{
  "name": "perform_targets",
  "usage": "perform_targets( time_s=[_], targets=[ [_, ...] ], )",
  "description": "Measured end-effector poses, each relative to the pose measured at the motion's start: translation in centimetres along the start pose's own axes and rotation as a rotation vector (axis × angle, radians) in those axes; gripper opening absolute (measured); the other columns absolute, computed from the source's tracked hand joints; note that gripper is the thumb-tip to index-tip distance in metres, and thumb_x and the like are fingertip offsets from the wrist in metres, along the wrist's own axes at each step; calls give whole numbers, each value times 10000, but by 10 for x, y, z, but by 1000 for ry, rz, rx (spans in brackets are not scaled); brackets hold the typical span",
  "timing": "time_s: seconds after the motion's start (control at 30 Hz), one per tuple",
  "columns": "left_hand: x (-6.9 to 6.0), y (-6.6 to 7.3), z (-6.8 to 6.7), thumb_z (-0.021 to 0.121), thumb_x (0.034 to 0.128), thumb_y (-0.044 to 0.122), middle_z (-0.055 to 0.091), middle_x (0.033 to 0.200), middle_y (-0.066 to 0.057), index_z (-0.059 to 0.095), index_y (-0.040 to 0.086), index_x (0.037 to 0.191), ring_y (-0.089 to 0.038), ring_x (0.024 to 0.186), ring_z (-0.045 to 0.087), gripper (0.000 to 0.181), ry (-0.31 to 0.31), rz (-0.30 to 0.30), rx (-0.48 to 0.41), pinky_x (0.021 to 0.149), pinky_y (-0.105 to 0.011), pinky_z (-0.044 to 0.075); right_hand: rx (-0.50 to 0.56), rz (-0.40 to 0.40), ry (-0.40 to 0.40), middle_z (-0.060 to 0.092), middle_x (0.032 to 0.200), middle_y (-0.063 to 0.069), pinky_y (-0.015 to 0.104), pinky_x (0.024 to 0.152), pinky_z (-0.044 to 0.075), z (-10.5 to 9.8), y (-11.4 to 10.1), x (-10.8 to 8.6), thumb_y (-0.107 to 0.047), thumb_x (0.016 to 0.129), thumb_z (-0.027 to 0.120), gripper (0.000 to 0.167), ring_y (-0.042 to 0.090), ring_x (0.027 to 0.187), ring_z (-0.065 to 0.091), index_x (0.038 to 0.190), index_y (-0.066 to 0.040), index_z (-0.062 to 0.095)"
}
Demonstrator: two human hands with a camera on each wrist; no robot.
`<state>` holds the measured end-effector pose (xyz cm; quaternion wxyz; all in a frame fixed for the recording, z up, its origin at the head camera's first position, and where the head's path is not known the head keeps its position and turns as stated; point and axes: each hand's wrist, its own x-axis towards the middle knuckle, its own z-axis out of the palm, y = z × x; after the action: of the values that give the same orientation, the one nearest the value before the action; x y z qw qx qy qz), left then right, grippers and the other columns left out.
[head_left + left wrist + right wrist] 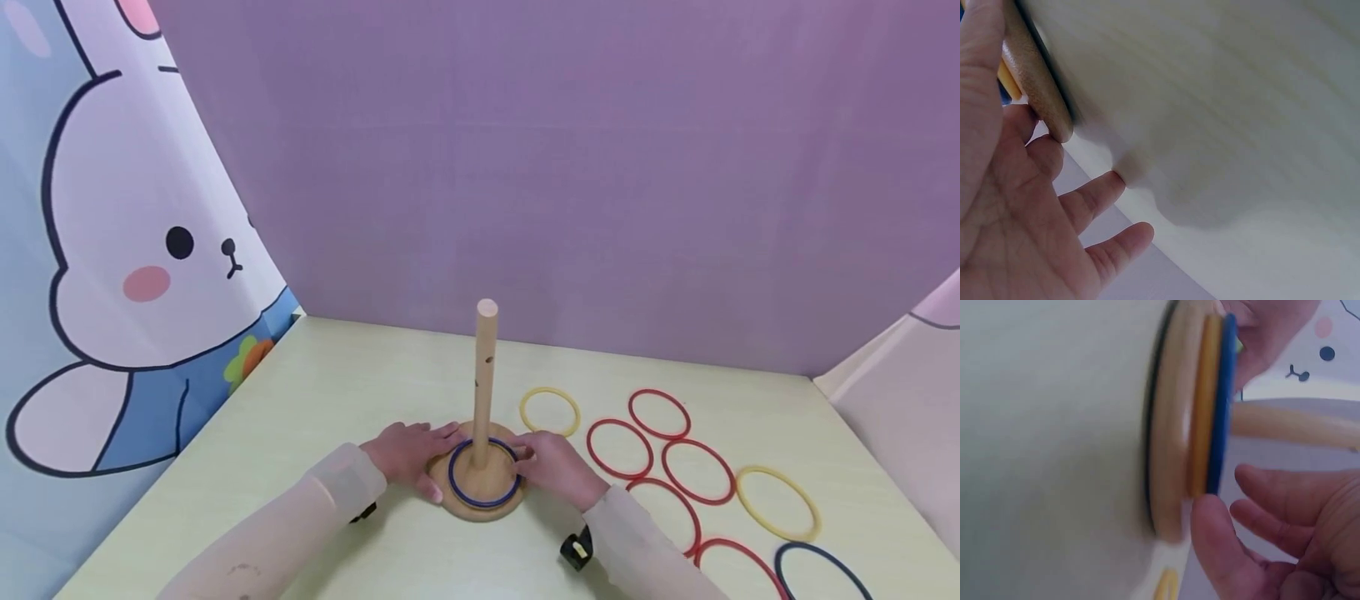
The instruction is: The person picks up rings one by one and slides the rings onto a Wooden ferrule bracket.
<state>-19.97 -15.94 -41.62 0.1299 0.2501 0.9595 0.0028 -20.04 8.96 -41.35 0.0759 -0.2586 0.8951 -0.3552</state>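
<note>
A round wooden base [480, 512] with an upright wooden peg [485, 375] stands on the table. Around the peg lies a blue ring [1221, 406], flat on top of a yellow ring [1204, 406]. My left hand [411, 454] rests against the base's left side, thumb and fingers spread along its edge; in the left wrist view its ring and little fingers stretch past the base. On the other side, my right hand [558, 467] has a fingertip [1210, 509] touching the rings' edge. Its other visible fingertips are apart from the rings.
To the right of the base lie several red rings [732, 477], two yellow rings [815, 525] and a dark blue ring [831, 557], cut off by the frame. A purple cloth [562, 183] hangs behind the table; a rabbit-print cloth [112, 208] hangs on the left.
</note>
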Motion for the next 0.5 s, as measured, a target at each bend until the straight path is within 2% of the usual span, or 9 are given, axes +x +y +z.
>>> perform_targets(
  time_s=[0.13, 0.3, 0.5],
  targets=[
    [0, -2, -2, 783, 693, 537, 346, 1528, 2, 341, 194, 1499, -363, 1263, 469, 981, 6, 22, 8, 923, -525, 445, -23, 20, -21, 615, 875, 111, 255, 550, 473, -17, 6, -10, -16, 829, 678, 322, 122, 587, 562, 1141, 60, 648],
    [0, -2, -1, 782, 686, 544, 350, 1526, -3, 344, 184, 1497, -371, 1261, 470, 989, 10, 30, -2, 925, -531, 441, -75, -18, -65, 616, 824, 54, 240, 559, 462, -36, 20, -25, -8, 819, 686, 342, 90, 599, 537, 1147, 72, 633],
    [1, -3, 1, 789, 686, 533, 342, 1530, 11, 347, 202, 1497, -374, 1269, 461, 981, 3, 16, -15, 949, -533, 424, -14, -1, -102, 587, 791, -24, 236, 551, 448, -54, 42, -51, -57, 837, 689, 341, 75, 618, 505, 1149, 68, 631]
  ],
)
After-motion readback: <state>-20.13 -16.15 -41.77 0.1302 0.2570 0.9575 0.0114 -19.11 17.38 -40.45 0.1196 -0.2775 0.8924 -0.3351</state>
